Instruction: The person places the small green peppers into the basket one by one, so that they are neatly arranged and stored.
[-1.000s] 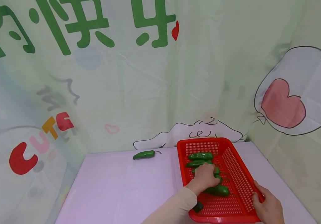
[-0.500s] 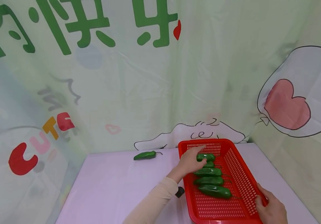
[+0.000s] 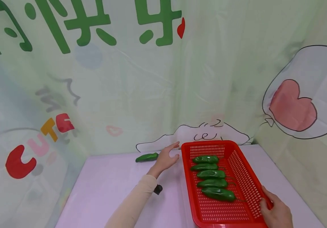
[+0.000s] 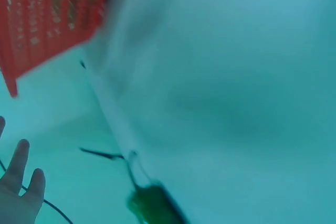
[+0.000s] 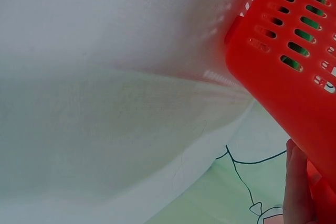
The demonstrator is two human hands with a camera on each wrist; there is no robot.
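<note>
A red plastic basket [image 3: 188,183] stands at the right of the table, with several green chili peppers [image 3: 211,174] lying in a column inside it. My right hand [image 3: 278,210] grips the basket's right rim; in the right wrist view its finger [image 5: 296,187] lies along the outer side. My left hand [image 3: 163,161] hangs left of the basket, thumb and fingers spread, holding nothing. Just beyond it a lone green chili pepper [image 3: 147,157] lies near the table's back edge, its stem hidden by the hand. That pepper [image 4: 155,203] appears blurred in the left wrist view.
The table has a pale lilac cover [image 3: 109,190]. A printed cloth curtain [image 3: 140,104] hangs right behind its back edge and along both sides. A small black device [image 3: 158,189] sits at my left wrist.
My left hand has come up from among the peppers, out over the basket's left rim, and left toward the lone pepper. The peppers in the basket are now uncovered. My right hand keeps its grip.
</note>
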